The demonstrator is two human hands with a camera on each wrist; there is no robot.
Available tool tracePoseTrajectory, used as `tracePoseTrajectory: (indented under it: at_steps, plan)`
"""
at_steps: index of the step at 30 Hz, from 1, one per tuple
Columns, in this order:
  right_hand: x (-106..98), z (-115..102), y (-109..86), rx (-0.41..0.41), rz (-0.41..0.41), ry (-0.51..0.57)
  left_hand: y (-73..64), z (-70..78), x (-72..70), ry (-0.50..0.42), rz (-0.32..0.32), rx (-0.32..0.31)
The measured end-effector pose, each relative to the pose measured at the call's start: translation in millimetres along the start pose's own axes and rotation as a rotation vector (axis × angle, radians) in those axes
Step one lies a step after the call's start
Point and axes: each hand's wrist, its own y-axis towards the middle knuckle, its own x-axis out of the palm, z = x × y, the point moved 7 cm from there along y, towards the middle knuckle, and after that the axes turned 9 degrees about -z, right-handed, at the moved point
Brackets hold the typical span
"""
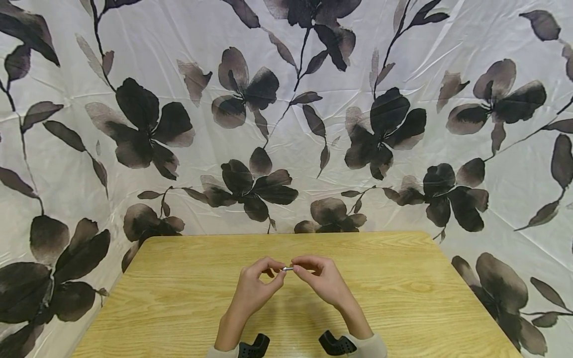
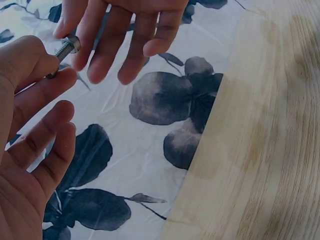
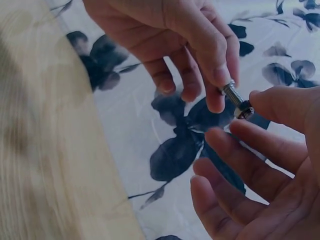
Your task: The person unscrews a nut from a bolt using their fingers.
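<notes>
A small silver metal bolt [image 2: 65,50] with a threaded shank spans the gap between both hands, above the table in the head view. My left hand [image 1: 257,286] pinches one end between thumb and index finger; those fingertips partly hide that end, so I cannot tell whether a nut sits there. At the wider head end [image 3: 244,110], my right hand [image 1: 324,281] has its thumb and index finger on either side, pinching it. The other fingers of both hands are loosely bent and hold nothing.
Beneath the hands lies a light wood-grain table [image 1: 188,278]. A white cloth [image 1: 313,149] with dark flowers hangs behind it and at both sides. Black wrist devices [image 1: 337,344] sit at both cuffs.
</notes>
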Motion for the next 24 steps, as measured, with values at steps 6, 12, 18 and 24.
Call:
tracePoseTrajectory:
  at_steps: [6, 12, 18, 24]
  plan:
    - [0.0, 0.5, -0.1, 0.006, -0.004, -0.008, 0.1, -0.2, -0.1, 0.016, -0.001, -0.011]
    - [0.0, -0.2, 1.0, -0.013, 0.002, -0.001, 0.3, -0.5, 0.0, 0.004, -0.006, -0.017]
    - [-0.7, -1.9, 0.2, -0.043, 0.004, 0.018, 0.3, -1.5, 0.6, 0.001, -0.01, -0.024]
    - [-1.9, -4.1, -0.6, -0.053, 0.015, 0.024, 0.6, -2.7, 0.7, -0.01, -0.008, -0.033]
